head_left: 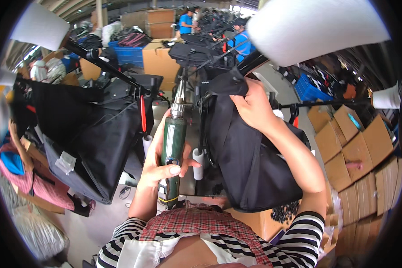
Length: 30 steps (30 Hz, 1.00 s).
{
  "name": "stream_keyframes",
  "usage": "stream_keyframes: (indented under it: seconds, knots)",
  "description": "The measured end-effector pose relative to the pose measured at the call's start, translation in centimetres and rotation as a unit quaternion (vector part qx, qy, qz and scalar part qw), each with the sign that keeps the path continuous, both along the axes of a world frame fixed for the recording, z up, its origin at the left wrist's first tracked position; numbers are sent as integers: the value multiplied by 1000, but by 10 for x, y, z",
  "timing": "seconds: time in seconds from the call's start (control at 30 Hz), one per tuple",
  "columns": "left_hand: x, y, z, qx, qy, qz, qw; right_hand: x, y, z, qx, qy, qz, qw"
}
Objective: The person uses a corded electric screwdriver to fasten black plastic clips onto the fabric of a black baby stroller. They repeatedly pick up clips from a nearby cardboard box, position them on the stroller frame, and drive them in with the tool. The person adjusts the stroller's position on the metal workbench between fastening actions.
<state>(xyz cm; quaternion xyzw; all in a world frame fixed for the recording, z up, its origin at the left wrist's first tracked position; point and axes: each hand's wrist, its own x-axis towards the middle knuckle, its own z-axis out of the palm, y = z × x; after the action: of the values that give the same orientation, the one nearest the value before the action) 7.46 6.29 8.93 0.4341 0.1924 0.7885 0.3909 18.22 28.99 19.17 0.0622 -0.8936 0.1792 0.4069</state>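
Observation:
A dark green electric screwdriver [174, 136] stands upright in my left hand [155, 165], its bit pointing away from me. My fingers wrap round its body, with the thumb across the lower part near a button. My right hand [257, 107] pinches a black fabric flap [228, 84] at the top of a black fabric bag or cover [254, 165] on a frame. That fabric hangs toward me on the right. The screwdriver's tip is close to black frame parts in the middle; what it touches, I cannot tell.
On the left hangs another large black fabric piece [94, 138] with a red strap [143, 114]. White-wrapped bars [317, 31] cross the upper corners. Cardboard boxes [357, 152] stack at right, beside a blue crate [310, 88]. A person in pink [40, 178] is at far left.

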Motion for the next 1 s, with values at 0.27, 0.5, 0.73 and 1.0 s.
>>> stream_keyframes:
  seconds: [0.27, 0.5, 0.73, 1.0]
  knots:
    - [27, 3, 13, 0, 19, 91, 996, -16, 2, 40, -67, -196, 197, 958]
    - [19, 11, 26, 38, 34, 110, 993, 8, -14, 16, 84, 53, -2, 995]
    - [21, 38, 44, 70, 54, 184, 979, 13, -20, 3, 82, 68, -15, 994]
    - [17, 59, 48, 58, 76, 186, 978, 31, -33, 1, 46, 44, -48, 997]
